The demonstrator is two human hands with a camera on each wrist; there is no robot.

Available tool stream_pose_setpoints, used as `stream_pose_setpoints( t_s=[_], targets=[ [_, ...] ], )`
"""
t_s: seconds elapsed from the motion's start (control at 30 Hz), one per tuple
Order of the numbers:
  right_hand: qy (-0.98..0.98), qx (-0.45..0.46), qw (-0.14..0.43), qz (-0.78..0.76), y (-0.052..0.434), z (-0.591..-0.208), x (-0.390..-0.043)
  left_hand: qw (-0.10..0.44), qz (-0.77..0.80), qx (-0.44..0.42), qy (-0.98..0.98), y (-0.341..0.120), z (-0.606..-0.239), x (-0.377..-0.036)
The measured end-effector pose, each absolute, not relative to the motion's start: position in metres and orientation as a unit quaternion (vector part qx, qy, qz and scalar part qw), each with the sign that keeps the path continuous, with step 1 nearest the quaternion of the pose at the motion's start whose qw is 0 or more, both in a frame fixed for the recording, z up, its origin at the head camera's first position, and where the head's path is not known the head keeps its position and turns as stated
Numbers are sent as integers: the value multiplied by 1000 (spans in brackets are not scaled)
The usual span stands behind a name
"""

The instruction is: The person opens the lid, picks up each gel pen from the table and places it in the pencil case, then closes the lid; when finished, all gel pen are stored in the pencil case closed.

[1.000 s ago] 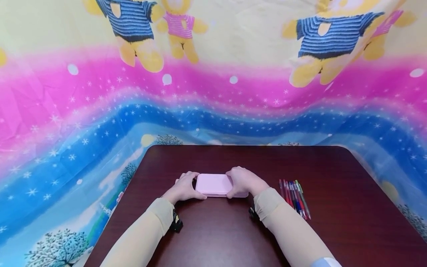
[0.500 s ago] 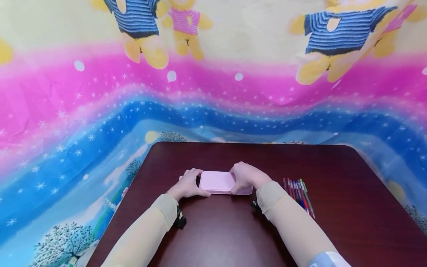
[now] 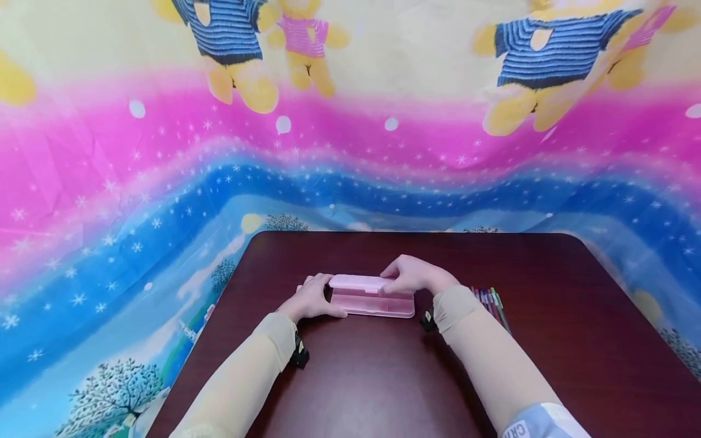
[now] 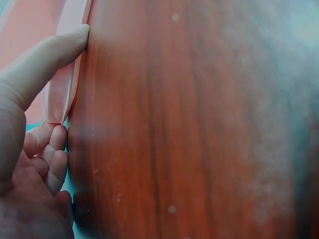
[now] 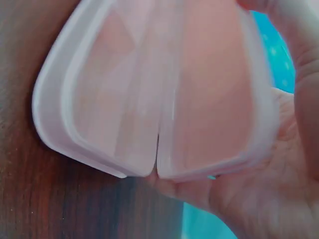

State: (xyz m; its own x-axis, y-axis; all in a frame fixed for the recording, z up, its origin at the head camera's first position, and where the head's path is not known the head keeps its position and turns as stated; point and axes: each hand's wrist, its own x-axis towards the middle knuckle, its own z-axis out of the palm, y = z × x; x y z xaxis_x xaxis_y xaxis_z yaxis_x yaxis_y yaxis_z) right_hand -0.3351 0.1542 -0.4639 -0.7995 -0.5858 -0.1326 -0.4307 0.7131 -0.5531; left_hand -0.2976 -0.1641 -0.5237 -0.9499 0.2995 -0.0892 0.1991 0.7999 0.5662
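Observation:
A pink pencil case (image 3: 361,306) stands on the dark table with its lid (image 3: 353,281) tilted up along the far side, the inside showing. My left hand (image 3: 313,298) holds the case's left end, thumb on the front edge and fingers around the back corner. In the left wrist view the thumb lies along the pink rim. At the right end, my right hand (image 3: 420,275) grips the raised lid. The right wrist view shows the lid (image 5: 214,94) hinged beside the base (image 5: 99,99), with fingers curled behind it.
Several pens (image 3: 495,304) lie side by side on the table (image 3: 372,371), partly hidden behind the right forearm. A printed cloth (image 3: 350,146) with teddy bears hangs behind and around the table. Black wrist gear (image 3: 299,353) sits under each cuff.
The lid has swung up and away from the front, baring the inside of the pencil case. My right hand has risen and moved slightly right with it; the left hand keeps its hold.

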Motion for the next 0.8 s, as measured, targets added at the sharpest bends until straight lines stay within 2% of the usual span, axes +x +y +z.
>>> stream_pose_setpoints(
  t_s=[0.1,0.37,0.67,0.8],
  targets=[
    [905,-224,131,-337,165,-470,-345,84,294,128,943,-164,-525,-296],
    [810,39,125,-572,173,-493,-350,79,288,133,945,-165,-530,-298],
    [816,147,29,-558,167,-512,-353,79,290,134,944,-162,-524,-298],
    [842,174,10,-510,166,-518,-357,77,291,132,944,-162,-523,-298]
  ],
)
